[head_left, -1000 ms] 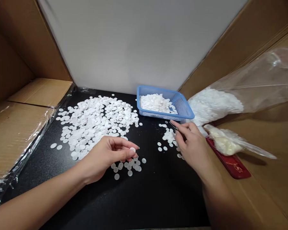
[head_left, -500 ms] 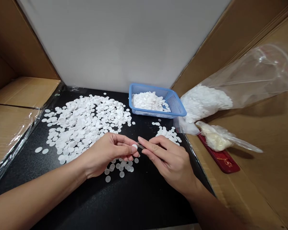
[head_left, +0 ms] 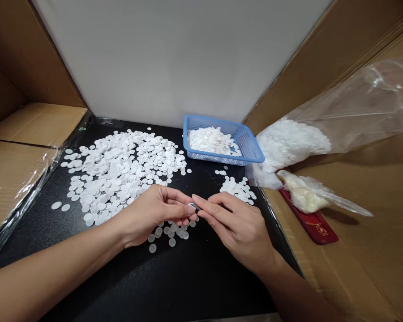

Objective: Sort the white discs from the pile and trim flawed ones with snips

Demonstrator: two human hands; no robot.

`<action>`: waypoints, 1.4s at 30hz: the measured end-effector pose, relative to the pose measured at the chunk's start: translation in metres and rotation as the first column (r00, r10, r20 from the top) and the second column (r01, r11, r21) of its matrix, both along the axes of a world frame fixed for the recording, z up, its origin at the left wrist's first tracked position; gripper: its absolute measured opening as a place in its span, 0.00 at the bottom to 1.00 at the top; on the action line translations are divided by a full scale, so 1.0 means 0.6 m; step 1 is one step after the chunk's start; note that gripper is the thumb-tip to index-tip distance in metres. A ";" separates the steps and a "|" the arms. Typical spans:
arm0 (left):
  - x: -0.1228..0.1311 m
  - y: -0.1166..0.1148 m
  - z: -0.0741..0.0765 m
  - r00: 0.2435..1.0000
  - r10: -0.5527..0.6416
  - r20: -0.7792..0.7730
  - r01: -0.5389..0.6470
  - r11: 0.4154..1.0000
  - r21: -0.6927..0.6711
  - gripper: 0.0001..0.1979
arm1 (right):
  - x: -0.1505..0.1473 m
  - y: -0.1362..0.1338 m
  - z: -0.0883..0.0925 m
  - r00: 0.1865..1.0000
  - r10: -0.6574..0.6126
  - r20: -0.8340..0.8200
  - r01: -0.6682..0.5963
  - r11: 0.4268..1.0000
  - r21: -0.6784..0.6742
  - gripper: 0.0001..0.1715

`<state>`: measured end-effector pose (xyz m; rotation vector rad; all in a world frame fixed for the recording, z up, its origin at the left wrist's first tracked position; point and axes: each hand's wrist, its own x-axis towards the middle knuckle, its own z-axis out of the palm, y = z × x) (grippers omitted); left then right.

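Note:
My left hand [head_left: 147,219] is closed in a pinch, with a small white disc [head_left: 191,205] between thumb and fingers; only its edge shows. My right hand [head_left: 238,228] is closed as well, its fingertips on a thin grey, blade-like piece [head_left: 196,206] that touches or nearly touches the disc. Exactly what that piece is cannot be made out. A wide spread of white discs [head_left: 116,179] lies behind my left hand, and several duller discs [head_left: 172,242] lie below it. Beyond my right hand is a small heap of discs [head_left: 237,188].
A blue basket [head_left: 225,158] with white pieces stands against the grey wall [head_left: 188,58]. To its right lies a clear bag [head_left: 292,141] of white pieces. A smaller bag with pale yellow contents [head_left: 309,199] rests on a red case [head_left: 322,232]. Cardboard [head_left: 366,264] flanks the black tabletop [head_left: 154,290].
The disc at my left fingertips is less visible now, and the grey piece sits closer to it. Both hands stay nearly in place; the whole view has shifted slightly.

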<state>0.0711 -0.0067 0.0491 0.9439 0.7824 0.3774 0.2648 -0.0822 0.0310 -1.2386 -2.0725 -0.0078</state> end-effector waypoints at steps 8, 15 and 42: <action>-0.002 0.000 0.001 1.000 -0.013 -0.009 0.014 0.999 0.044 0.04 | 0.000 -0.001 -0.001 1.000 -0.005 -0.009 0.005 1.000 -0.006 0.17; -0.004 0.001 0.000 0.999 -0.024 -0.024 0.025 0.998 0.055 0.05 | -0.002 -0.002 0.002 1.000 0.001 0.016 -0.001 1.000 0.004 0.15; -0.124 -0.051 -0.060 0.861 0.177 -0.478 0.280 0.619 0.734 0.08 | 0.070 0.059 -0.101 0.856 -0.402 0.326 0.441 0.896 -0.056 0.20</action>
